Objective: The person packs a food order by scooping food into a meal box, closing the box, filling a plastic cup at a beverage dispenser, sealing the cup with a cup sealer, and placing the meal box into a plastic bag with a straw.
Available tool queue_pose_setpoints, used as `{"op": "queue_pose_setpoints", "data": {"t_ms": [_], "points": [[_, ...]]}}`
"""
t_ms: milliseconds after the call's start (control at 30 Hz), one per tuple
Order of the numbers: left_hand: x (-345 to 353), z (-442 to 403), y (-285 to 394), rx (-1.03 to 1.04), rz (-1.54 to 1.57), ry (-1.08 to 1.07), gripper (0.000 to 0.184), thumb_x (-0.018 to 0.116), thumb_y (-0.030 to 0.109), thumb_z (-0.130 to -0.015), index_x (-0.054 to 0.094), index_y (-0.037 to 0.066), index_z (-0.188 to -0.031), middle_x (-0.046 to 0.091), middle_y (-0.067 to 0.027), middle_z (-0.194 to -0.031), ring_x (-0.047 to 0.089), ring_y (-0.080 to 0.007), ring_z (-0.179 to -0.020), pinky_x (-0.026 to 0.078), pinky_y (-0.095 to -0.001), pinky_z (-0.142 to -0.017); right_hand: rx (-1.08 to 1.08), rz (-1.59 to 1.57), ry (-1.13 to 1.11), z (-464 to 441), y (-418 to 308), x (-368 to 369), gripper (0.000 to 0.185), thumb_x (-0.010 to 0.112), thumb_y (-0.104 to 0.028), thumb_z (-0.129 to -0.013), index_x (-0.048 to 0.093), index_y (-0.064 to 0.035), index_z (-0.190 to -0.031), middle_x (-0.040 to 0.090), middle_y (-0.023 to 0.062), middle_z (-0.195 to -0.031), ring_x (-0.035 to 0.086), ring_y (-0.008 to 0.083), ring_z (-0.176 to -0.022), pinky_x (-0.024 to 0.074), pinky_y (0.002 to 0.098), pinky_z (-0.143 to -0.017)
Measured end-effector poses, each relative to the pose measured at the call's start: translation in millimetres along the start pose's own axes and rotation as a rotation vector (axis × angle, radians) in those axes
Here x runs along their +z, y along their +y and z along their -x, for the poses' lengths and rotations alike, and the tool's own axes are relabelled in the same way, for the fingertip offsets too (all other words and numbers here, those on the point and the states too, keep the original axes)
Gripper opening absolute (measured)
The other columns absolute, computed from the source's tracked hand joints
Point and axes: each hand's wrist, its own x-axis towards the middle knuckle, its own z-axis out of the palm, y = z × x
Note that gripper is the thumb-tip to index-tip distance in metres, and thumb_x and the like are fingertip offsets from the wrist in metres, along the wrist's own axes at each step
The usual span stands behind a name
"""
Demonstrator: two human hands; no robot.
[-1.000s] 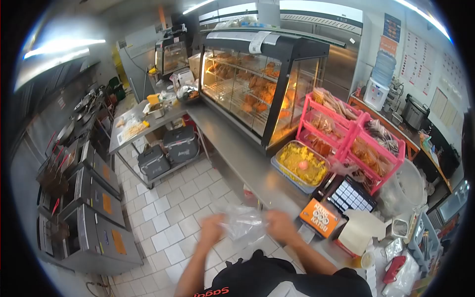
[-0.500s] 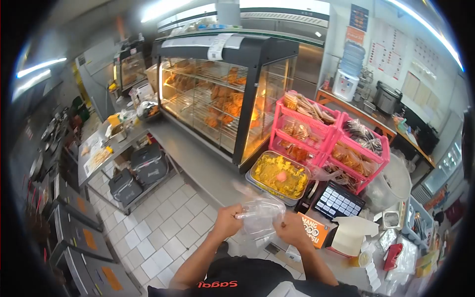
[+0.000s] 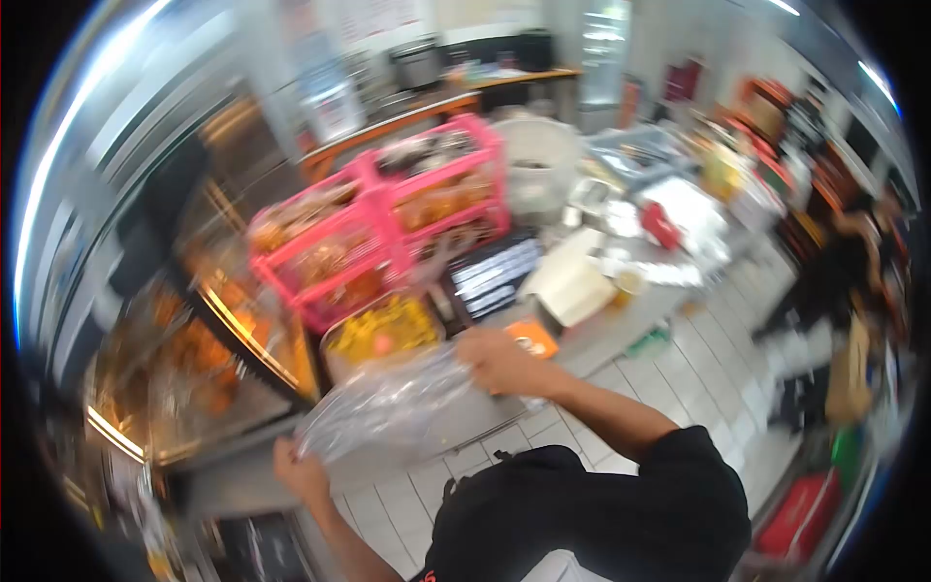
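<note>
A clear plastic bag (image 3: 388, 403) is stretched sideways between my two hands, above the counter's front edge. My left hand (image 3: 303, 473) is closed on one end of it, low on the left. At the other end my right hand (image 3: 502, 363) grips the plastic in a fist, just in front of an orange-printed box (image 3: 530, 339). Behind the bag sits a metal tray of yellow food (image 3: 388, 328) with a pinkish round thing on top; the bag covers its near edge.
Pink stacked baskets (image 3: 388, 209) of packets stand behind the tray, beside a touchscreen (image 3: 495, 274) and an open carton (image 3: 577, 276). The lit glass display case (image 3: 184, 378) is on the left. A person in dark clothing (image 3: 824, 281) is at far right. Motion blurs much of the view.
My view has swung to the right. My hands have moved apart, pulling the bag from a bunched shape into a wide stretch. The person at far right has come into view.
</note>
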Motion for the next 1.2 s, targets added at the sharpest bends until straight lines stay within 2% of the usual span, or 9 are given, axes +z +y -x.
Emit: {"op": "queue_pose_setpoints", "data": {"t_ms": [133,300,433,467,633,767,867,1033,1200], "points": [[30.0,-7.9,-32.6,-0.114,-0.082,0.13,0.011,0.06,-0.002,-0.084,0.05,0.002,-0.083,0.044,-0.0035,-0.071,0.042,-0.014,-0.068,0.04,-0.0314,-0.059,0.328,0.159,0.104,17.5,-25.2,-19.0,0.016,0.059,0.0,-0.076,0.05,-0.0043,-0.088,0.055,0.0101,-0.081,0.058,0.0312,-0.071,0.0475,0.0395,-0.065],[74.2,-0.7,36.6,-0.598,0.811,-0.222,0.025,0.065,0.0,-0.087,0.056,0.002,-0.109,0.056,-0.0051,-0.097,0.057,-0.0158,-0.087,0.048,-0.0291,-0.066,0.685,-0.147,0.412,43.8,-40.9,13.8,0.024,0.067,-0.005,-0.078,0.053,-0.0057,-0.098,0.061,0.0101,-0.085,0.061,0.0238,-0.074,0.0479,0.0346,-0.069],[103.2,-19.2,-43.0,-0.007,0.274,-0.223,0.015,0.06,-0.001,-0.083,0.048,0.003,-0.092,0.048,-0.0028,-0.081,0.053,-0.0124,-0.078,0.047,-0.029,-0.065,0.78,0.138,0.514,96.4,-27.5,-4.0,0.022,0.065,-0.003,-0.069,0.053,-0.003,-0.088,0.056,0.0113,-0.075,0.056,0.0319,-0.073,0.045,0.0395,-0.068],[92.5,-28.7,-25.5,-0.275,0.789,-0.483,0.02,0.061,-0.004,-0.078,0.044,0.004,-0.083,0.04,-0.0006,-0.077,0.043,-0.0122,-0.074,0.04,-0.0272,-0.064,0.79,0.14,0.516,103.8,-31.4,-8.3,0.022,0.065,-0.003,-0.069,0.053,-0.003,-0.088,0.056,0.0113,-0.075,0.056,0.0319,-0.073,0.045,0.0395,-0.068],[87.7,-20.0,17.5,0.039,0.478,-0.707,0.02,0.063,-0.003,-0.081,0.044,0.005,-0.08,0.039,0.0002,-0.077,0.039,-0.0117,-0.074,0.035,-0.0224,-0.068,0.417,0.421,0.461,109.6,-39.2,-3.3,0.018,0.067,0.001,-0.07,0.05,-0.0025,-0.076,0.057,0.0109,-0.074,0.055,0.0239,-0.066,0.0444,0.0344,-0.062],[86.4,-22.8,-11.0,-0.074,0.362,-0.439,0.034,0.071,-0.002,-0.077,0.047,0.005,-0.101,0.046,-0.0028,-0.085,0.045,-0.0156,-0.077,0.041,-0.0309,-0.071,0.916,0.068,0.626,112.3,-27.4,-24.6,0.026,0.069,-0.002,-0.073,0.047,-0.0043,-0.086,0.052,0.0087,-0.078,0.053,0.0144,-0.068,0.0414,0.034,-0.057],[83.1,5.4,67.3,0.414,0.171,-0.254,0.044,0.074,0.0,-0.073,0.054,0.003,-0.111,0.059,-0.0086,-0.095,0.057,-0.0203,-0.086,0.043,-0.0361,-0.08,0.623,-0.446,0.873,55.3,-41.9,7.1,0.034,0.072,-0.002,-0.073,0.045,-0.0061,-0.093,0.054,0.0096,-0.084,0.057,0.0114,-0.075,0.0445,0.0344,-0.06],[95.6,23.1,63.6,0.497,0.239,-0.514,0.026,0.071,0.0,-0.073,0.057,0.004,-0.095,0.058,-0.0081,-0.089,0.058,-0.0194,-0.085,0.043,-0.0343,-0.079,0.632,0.051,0.268,16.2,-67.4,35.7,0.028,0.067,-0.004,-0.079,0.048,-0.0033,-0.1,0.056,0.015,-0.086,0.062,0.026,-0.081,0.0487,0.0424,-0.066],[90.7,-4.7,37.8,0.173,0.33,-0.173,0.026,0.065,-0.002,-0.078,0.042,0.008,-0.08,0.049,-0.0027,-0.073,0.053,-0.0137,-0.073,0.043,-0.0261,-0.064,0.546,0.505,-0.333,75.5,-2.5,52.3,0.01,0.062,-0.008,-0.086,0.056,-0.0008,-0.087,0.061,0.0171,-0.091,0.064,0.0335,-0.087,0.0501,0.0444,-0.072]]}}
